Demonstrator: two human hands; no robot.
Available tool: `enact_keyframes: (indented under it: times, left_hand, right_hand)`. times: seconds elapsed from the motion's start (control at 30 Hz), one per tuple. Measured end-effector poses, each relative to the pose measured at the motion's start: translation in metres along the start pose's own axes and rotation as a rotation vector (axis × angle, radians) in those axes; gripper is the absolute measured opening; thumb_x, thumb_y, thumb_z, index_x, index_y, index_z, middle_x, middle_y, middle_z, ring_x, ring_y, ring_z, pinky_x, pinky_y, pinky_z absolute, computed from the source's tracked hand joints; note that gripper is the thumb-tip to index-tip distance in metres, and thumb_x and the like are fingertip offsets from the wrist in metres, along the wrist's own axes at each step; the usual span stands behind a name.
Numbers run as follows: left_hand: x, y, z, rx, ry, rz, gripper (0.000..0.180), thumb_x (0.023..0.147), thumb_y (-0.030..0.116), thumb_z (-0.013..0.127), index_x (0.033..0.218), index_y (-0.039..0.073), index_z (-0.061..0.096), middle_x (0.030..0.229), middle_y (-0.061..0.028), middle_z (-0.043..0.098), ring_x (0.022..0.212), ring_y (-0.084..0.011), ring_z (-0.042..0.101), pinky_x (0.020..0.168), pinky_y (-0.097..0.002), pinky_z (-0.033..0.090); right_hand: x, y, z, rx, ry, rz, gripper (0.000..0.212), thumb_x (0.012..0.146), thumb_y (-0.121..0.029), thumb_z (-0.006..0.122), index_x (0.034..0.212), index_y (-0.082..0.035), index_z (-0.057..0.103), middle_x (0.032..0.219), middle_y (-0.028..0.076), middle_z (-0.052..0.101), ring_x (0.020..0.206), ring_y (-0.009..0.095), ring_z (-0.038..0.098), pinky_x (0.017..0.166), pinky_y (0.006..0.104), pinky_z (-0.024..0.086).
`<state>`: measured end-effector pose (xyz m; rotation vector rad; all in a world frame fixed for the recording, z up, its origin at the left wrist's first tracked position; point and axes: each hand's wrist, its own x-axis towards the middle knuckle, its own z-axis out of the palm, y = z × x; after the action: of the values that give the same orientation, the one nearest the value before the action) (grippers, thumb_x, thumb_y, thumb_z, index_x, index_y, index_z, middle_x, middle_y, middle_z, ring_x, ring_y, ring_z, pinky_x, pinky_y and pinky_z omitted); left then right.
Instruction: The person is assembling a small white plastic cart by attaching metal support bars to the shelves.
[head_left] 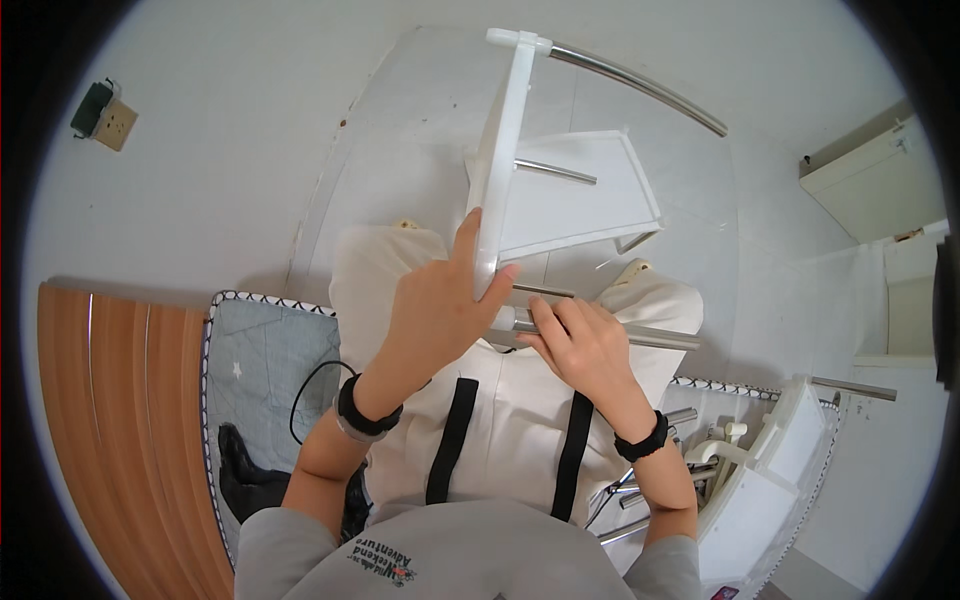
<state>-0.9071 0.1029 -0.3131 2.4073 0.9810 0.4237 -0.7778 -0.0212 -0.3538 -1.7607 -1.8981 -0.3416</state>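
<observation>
A white panel [507,140] stands on edge in front of me, with metal tubes sticking out to the right. My left hand [435,305] grips its near end, index finger along the left face and thumb on the other side. In my right hand [585,345] is a metal tube [665,339], held close to the panel's near corner socket [504,319]. Whether the tube is fully seated there I cannot tell. From the far corner extends another metal tube [640,80]. Beyond my knees a second white panel [585,205] rests on the floor.
Several loose metal tubes [683,415] and white fittings [720,450] lie at my right, beside another white panel piece [780,465]. A grey mat [265,345] and brown slatted wood [120,400] are at left. A wall socket [117,125] sits far left.
</observation>
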Motion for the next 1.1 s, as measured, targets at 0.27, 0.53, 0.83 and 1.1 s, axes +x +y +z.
enact_keyframes:
  times: [0.27,0.53,0.83,1.1]
  left_hand:
    - [-0.015,0.003,0.009,-0.019,0.075,-0.024,0.061,0.08,0.033,0.057,0.122,-0.007,0.037,0.045,-0.0117,0.05,0.04,-0.027,0.052,0.039,-0.0353,0.039]
    - [-0.026,-0.011,0.013,-0.053,0.07,-0.028,0.054,0.08,0.027,0.054,0.122,-0.002,0.036,0.046,-0.0113,0.05,0.04,-0.0291,0.052,0.038,-0.0362,0.038]
    - [-0.032,-0.009,0.017,-0.018,0.049,-0.054,0.05,0.082,0.024,0.053,0.121,-0.003,0.037,0.047,-0.0112,0.051,0.039,-0.0282,0.051,0.039,-0.0362,0.039]
    - [-0.032,-0.013,0.022,-0.005,0.134,0.029,0.048,0.082,0.023,0.053,0.119,-0.005,0.038,0.041,-0.0072,0.046,0.034,-0.0243,0.048,0.035,-0.033,0.035]
  right_hand:
    - [-0.004,-0.009,-0.007,-0.014,-0.06,0.012,0.037,0.069,-0.033,0.067,0.093,-0.006,0.056,0.062,0.001,0.041,0.051,0.014,0.045,0.043,0.0264,0.037]
    - [-0.002,-0.009,-0.002,-0.002,-0.075,-0.078,0.035,0.071,-0.036,0.065,0.09,-0.009,0.055,0.06,0.0,0.039,0.049,0.013,0.044,0.043,0.0248,0.036]
    - [-0.004,-0.016,-0.001,0.008,-0.135,-0.047,0.034,0.072,-0.037,0.064,0.088,-0.008,0.055,0.059,0.001,0.041,0.049,0.014,0.046,0.043,0.0253,0.038]
    - [0.002,-0.017,-0.005,0.079,-0.199,-0.01,0.03,0.073,-0.035,0.063,0.083,-0.009,0.054,0.059,0.002,0.043,0.049,0.016,0.05,0.042,0.0273,0.039]
